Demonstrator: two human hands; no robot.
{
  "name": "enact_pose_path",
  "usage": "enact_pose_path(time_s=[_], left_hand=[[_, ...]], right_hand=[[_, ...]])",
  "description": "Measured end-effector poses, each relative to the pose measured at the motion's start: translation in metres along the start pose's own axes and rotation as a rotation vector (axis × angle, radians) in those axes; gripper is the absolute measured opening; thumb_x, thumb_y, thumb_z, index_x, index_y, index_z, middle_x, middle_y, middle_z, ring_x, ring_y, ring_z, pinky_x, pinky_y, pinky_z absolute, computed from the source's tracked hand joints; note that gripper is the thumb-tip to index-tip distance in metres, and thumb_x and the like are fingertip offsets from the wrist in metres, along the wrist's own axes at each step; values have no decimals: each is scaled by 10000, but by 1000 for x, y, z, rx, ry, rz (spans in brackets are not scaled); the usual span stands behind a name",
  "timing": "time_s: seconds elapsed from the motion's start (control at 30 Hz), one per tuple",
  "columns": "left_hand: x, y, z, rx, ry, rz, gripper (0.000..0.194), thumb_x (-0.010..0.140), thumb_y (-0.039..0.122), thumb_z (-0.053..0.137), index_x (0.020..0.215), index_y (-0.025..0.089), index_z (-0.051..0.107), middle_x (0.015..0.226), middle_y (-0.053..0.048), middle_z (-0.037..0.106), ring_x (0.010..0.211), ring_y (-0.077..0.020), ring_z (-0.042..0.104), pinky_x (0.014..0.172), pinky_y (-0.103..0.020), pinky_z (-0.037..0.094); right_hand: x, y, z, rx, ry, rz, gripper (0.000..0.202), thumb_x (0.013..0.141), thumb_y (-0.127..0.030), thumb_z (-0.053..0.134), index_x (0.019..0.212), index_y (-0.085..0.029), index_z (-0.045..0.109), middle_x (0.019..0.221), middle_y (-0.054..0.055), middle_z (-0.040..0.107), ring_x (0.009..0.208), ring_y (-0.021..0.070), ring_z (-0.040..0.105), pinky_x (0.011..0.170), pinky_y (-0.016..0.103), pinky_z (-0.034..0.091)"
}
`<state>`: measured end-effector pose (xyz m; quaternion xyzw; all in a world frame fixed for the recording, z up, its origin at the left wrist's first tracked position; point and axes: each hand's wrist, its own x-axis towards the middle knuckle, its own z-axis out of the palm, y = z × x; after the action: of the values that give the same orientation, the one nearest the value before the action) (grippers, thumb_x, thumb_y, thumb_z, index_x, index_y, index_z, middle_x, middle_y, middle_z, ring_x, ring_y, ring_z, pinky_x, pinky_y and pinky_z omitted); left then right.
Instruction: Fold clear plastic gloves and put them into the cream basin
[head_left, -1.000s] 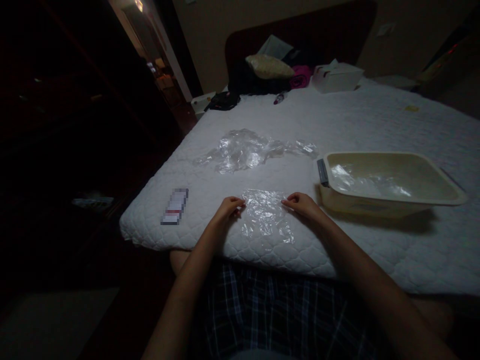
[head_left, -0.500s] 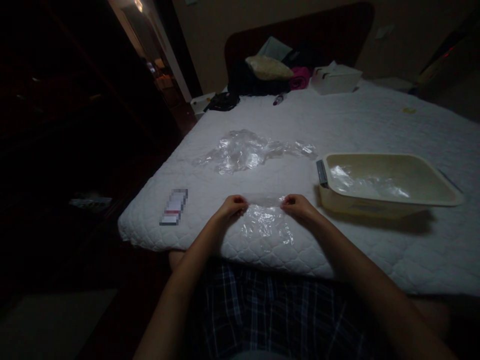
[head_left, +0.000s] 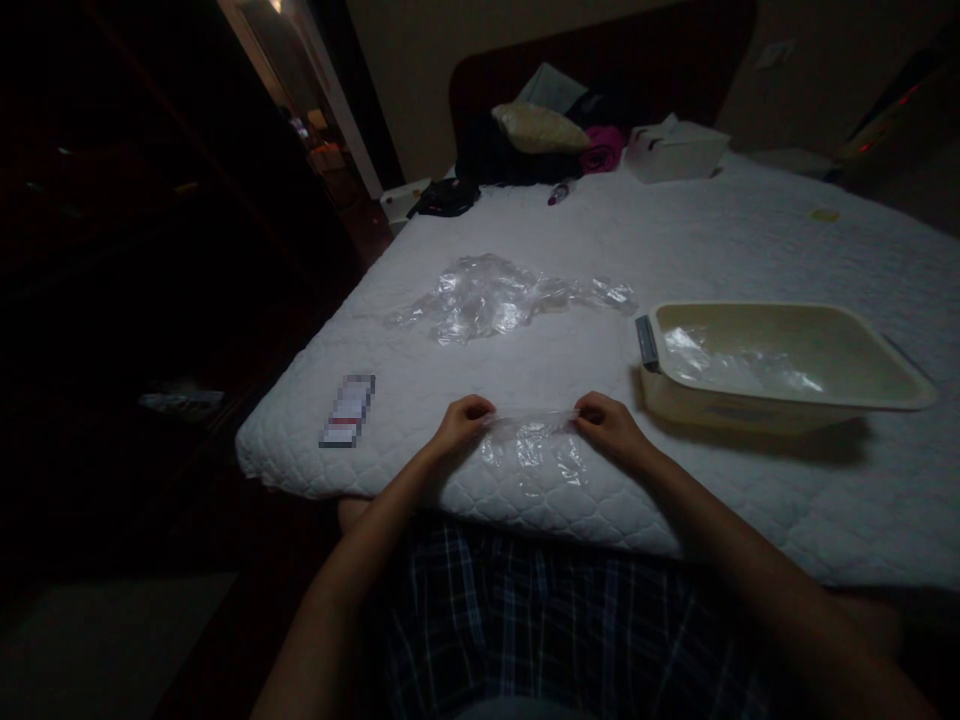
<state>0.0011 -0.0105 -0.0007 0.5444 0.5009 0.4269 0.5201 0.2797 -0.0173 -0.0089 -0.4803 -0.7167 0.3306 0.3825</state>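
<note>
A clear plastic bag (head_left: 534,445) lies near the front edge of the bed, its far edge stretched between my two hands. My left hand (head_left: 466,420) pinches the left end of that edge. At the right end, my right hand (head_left: 600,420) has its fingers closed on the plastic. Beyond them, a crumpled heap of clear plastic bags (head_left: 487,300) is spread over the quilted white bedding (head_left: 420,395). To the right of my right hand stands a cream plastic basin (head_left: 757,412) with grey handles and some clear plastic inside.
A blurred-out phone-like object (head_left: 347,412) lies to the left on the bed. Toward the headboard (head_left: 660,70) are a white box (head_left: 679,152), a pillow (head_left: 540,128), a pink roll (head_left: 602,148), a small bottle (head_left: 559,192) and a black bag (head_left: 448,197).
My hands have moved slightly apart, and the far edge of the plastic bag is drawn tauter and a little closer to me. The view has shifted slightly.
</note>
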Motion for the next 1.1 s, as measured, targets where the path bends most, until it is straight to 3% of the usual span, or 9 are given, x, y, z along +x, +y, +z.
enact_pose_path(time_s=[0.13,0.27,0.4,0.5,0.6,0.77,0.87,0.97,1.1], left_hand=[[-2,-5,-5,207,-2,202,79,635,191,650,704,157,667,809,-57,633,769,-154,581,716,-273,448],[-7,-9,-11,540,-37,408,147,722,171,560,776,206,693,925,-82,638,874,-173,577,808,-321,443],[-16,-5,-15,788,-185,500,211,773,196,508,909,216,668,1016,-108,631,955,-199,560,844,-369,439],[-20,-1,-18,836,-291,583,247,789,185,489,982,212,640,1083,-120,613,1021,-218,540,891,-407,416],[-20,-3,-21,845,-317,640,287,795,164,475,1042,206,613,1130,-130,594,1053,-234,531,903,-429,409],[-19,-10,-21,891,-311,651,304,795,144,459,1057,204,601,1157,-123,581,1072,-229,523,913,-430,405],[-18,-11,-18,957,-318,663,310,799,149,449,1071,195,591,1172,-128,570,1073,-236,519,909,-434,404],[-18,-11,-17,978,-308,691,312,804,152,450,1082,189,586,1172,-140,567,1062,-243,521,899,-439,405],[-17,-13,-17,1003,-281,725,305,813,147,450,1083,184,588,1165,-142,571,1039,-239,525,874,-436,417]], right_hand=[[-7,-6,-4,-84,-43,-117,82,729,-183,517,766,-188,590,793,40,568,724,158,545,630,277,436],[-10,-7,-6,-162,-59,-153,143,753,-182,510,810,-205,639,871,58,615,810,183,564,719,324,451],[-14,-2,-8,-253,-42,-177,157,756,-203,539,825,-237,676,928,58,651,879,212,570,789,387,453],[-17,2,-9,-256,-70,-193,193,746,-182,544,858,-252,685,970,55,660,924,224,569,821,417,449],[-19,5,-10,-205,-85,-168,241,725,-144,528,875,-246,686,996,50,661,958,221,569,869,419,430],[-13,-6,-10,-84,128,113,258,712,-154,464,864,-191,669,881,65,676,803,198,615,757,357,472],[-1,-29,-7,-165,248,59,236,713,-172,457,846,-171,652,845,73,655,735,186,594,668,312,456],[10,-55,4,-235,105,-39,187,742,-213,468,811,-185,640,741,46,635,643,160,561,606,276,417],[14,-69,21,-433,-192,-15,170,786,-311,509,709,-198,609,663,48,619,564,141,516,520,248,327]])
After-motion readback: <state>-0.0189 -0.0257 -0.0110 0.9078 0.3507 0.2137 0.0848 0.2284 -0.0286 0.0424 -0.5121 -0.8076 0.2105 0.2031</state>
